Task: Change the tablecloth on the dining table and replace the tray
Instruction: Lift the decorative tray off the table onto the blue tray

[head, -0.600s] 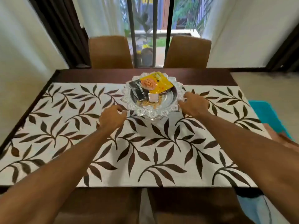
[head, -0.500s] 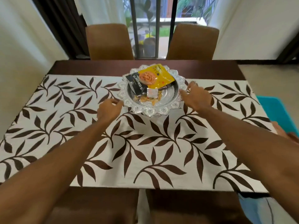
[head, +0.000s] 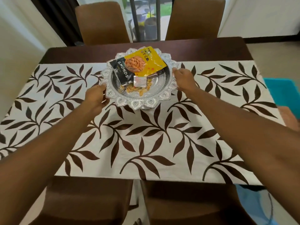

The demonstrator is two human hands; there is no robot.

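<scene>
A silver tray (head: 164, 95) with a scalloped rim stands on a white tablecloth (head: 146, 140) printed with brown leaves, toward the table's far side. The tray holds a yellow nut packet (head: 144, 62), a black almond packet (head: 121, 71), a small white sachet and loose nuts. My left hand (head: 95, 97) grips the tray's left rim. My right hand (head: 184, 78) grips its right rim. Whether the tray is lifted off the cloth I cannot tell.
The dark wooden table (head: 203, 49) shows bare beyond the cloth. Two brown chairs (head: 102, 21) stand at the far side and two (head: 87, 203) at the near side. Turquoise fabric (head: 282, 93) lies off the table's right end. A window is behind.
Both hands have closed in from beside the tray and taken hold of its rim. The view has moved closer over the table.
</scene>
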